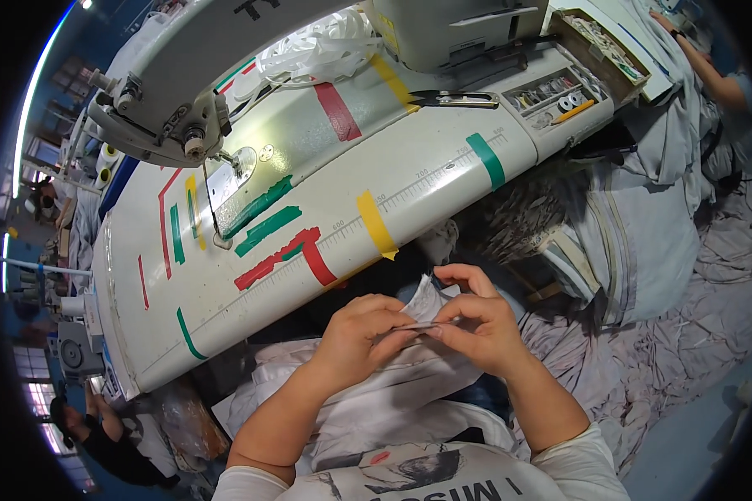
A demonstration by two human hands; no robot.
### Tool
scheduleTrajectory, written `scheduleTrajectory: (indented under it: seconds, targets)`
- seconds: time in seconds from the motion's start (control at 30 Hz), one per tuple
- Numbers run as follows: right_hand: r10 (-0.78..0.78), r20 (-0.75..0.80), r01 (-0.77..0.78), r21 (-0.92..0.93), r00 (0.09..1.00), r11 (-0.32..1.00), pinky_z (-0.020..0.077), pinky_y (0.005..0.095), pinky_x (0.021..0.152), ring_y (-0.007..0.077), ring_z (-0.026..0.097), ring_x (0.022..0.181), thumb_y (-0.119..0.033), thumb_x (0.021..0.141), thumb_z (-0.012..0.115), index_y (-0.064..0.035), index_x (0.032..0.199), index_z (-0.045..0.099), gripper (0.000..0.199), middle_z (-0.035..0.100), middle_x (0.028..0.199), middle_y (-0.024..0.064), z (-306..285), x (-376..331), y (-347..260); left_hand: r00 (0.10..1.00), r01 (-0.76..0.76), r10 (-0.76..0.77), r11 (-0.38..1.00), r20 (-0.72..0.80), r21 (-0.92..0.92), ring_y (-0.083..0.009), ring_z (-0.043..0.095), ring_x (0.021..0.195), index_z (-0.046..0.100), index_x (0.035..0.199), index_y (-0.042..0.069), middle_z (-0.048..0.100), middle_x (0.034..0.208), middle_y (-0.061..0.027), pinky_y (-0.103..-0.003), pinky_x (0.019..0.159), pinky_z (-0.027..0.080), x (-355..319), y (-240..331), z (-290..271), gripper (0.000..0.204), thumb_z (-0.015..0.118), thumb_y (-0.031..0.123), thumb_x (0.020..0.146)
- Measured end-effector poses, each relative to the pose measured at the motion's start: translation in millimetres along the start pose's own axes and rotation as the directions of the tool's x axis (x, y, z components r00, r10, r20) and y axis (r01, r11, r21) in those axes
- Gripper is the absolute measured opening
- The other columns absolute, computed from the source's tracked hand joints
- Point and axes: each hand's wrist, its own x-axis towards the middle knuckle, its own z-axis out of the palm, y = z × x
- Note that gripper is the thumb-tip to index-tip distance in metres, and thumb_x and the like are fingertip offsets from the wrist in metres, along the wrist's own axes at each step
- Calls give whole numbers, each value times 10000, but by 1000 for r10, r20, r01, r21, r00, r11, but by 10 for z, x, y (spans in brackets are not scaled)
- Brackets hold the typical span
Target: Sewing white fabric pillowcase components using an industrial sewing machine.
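Between my two hands is a piece of white fabric, held over my lap just off the front edge of the sewing table. My left hand pinches its left side, thumb against fingers. On the other side my right hand grips a folded edge between thumb and fingertips. A frayed corner of the fabric sticks up between the hands. More pale cloth drapes below, across my lap. Up and to the left stands the sewing machine head, apart from both hands.
Coloured tape strips and a ruler scale mark the sewing table. Thread snips lie near a tray of bobbins. White tape is heaped behind. Crumpled fabric spreads at right. Other people work at far left and upper right.
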Motion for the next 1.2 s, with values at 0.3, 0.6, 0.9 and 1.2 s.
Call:
scheduleTrajectory:
  seconds: [0.3,0.6,0.9,1.2]
  targets:
    - [-19,18,19,-3,1000,1000,416,324,897,213,548,1080,-69,685,757,-31,757,679,112,573,1203,165,-121,-9,-166,997,76,-78,992,-20,-105,-162,607,700,662,822,9,642,858,-102,-262,616,471,-105,254,-81,105,724,15,737]
    - [-96,187,40,281,978,959,474,280,778,178,609,900,-6,705,730,-7,786,682,94,639,1033,143,-33,220,-328,991,133,-135,951,11,-278,-121,573,706,639,800,-10,629,823,-77,-229,597,435,-114,401,-265,62,689,22,785]
    - [-158,146,123,222,977,967,483,257,614,141,624,676,36,687,746,35,743,653,109,653,770,109,14,177,-640,961,61,80,873,265,-483,-204,559,726,624,769,7,598,791,-83,-292,674,430,-197,124,-570,112,697,86,800]
    - [-278,-95,293,240,956,926,420,335,605,172,490,583,-114,752,762,-61,687,514,262,540,644,55,-292,-98,-639,834,366,-69,812,548,-454,-154,527,734,625,803,17,572,787,-36,-267,638,408,-1152,-311,-823,136,751,34,754]
